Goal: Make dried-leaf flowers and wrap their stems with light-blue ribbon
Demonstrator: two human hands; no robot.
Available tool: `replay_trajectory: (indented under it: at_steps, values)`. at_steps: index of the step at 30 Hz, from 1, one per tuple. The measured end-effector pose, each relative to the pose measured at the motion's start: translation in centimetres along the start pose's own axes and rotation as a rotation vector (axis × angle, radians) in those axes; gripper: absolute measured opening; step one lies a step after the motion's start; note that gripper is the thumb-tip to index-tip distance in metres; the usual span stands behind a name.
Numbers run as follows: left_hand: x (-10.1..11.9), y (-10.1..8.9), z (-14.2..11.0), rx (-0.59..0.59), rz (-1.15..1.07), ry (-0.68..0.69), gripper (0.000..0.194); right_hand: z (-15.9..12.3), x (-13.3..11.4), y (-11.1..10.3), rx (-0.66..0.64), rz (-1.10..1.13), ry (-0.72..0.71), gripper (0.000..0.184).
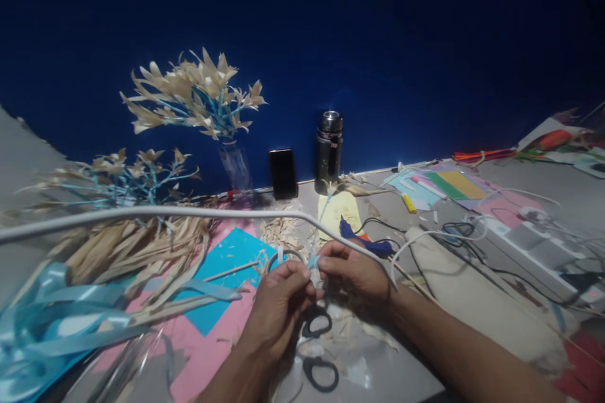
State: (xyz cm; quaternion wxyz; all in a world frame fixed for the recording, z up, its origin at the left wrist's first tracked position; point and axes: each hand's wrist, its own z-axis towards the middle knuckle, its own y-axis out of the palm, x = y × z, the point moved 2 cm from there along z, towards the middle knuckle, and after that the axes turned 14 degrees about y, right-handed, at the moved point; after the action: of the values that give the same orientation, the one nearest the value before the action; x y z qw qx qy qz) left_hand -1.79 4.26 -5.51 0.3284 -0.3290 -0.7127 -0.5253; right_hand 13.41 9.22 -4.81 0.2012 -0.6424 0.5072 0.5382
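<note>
My right hand [357, 271] pinches a small piece of light blue ribbon or tape [312, 262] between thumb and fingers. Close against it, my left hand [286, 293] has its fingertips pressed together at the same piece; exactly what lies inside them is hidden. Just below the hands lie scissors with black handles [321, 373]. A tape roll [270, 259] shows behind my left hand. Beyond my right hand rests a blue glue gun [373, 244], near a yellow paper [343, 206]. A pale flower of dried husk [331, 187] stands behind the paper.
A white cable [212, 211] crosses in front of the hands. Left are dried husks [108, 249], blue ribbon [51, 308] and a vase [236, 167] of husk flowers. A phone [282, 174] and flask [329, 154] stand by the wall. A power strip [524, 258] lies right.
</note>
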Motion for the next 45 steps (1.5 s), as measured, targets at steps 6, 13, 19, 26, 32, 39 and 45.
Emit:
replay_trajectory:
  at_steps: [6,13,19,26,32,39,45]
  values:
    - [0.0,0.2,-0.3,-0.030,-0.063,-0.023,0.027,-0.3,-0.4,-0.1,0.009,-0.066,-0.037,0.041]
    - [0.0,0.3,-0.4,-0.009,-0.030,-0.018,0.027,-0.3,0.0,-0.2,-0.032,-0.134,-0.104,0.038]
    - [-0.3,0.3,-0.2,0.002,-0.067,-0.035,0.030,-0.2,0.3,-0.3,0.019,-0.197,-0.171,0.031]
    - [0.1,0.6,-0.5,-0.004,-0.001,-0.020,0.026,-0.4,0.1,-0.3,-0.003,-0.221,-0.187,0.031]
    - [0.4,0.6,-0.6,0.038,0.019,-0.004,0.025,-0.6,0.3,0.0,0.010,-0.181,-0.161,0.030]
    - [0.3,1.0,-1.1,0.032,-0.023,-0.026,0.035,-1.2,-0.2,0.3,0.082,-0.274,-0.189,0.021]
    - [0.3,1.1,-1.1,0.080,0.058,0.047,0.040,-2.3,-1.3,1.1,0.170,-0.358,-0.207,0.018]
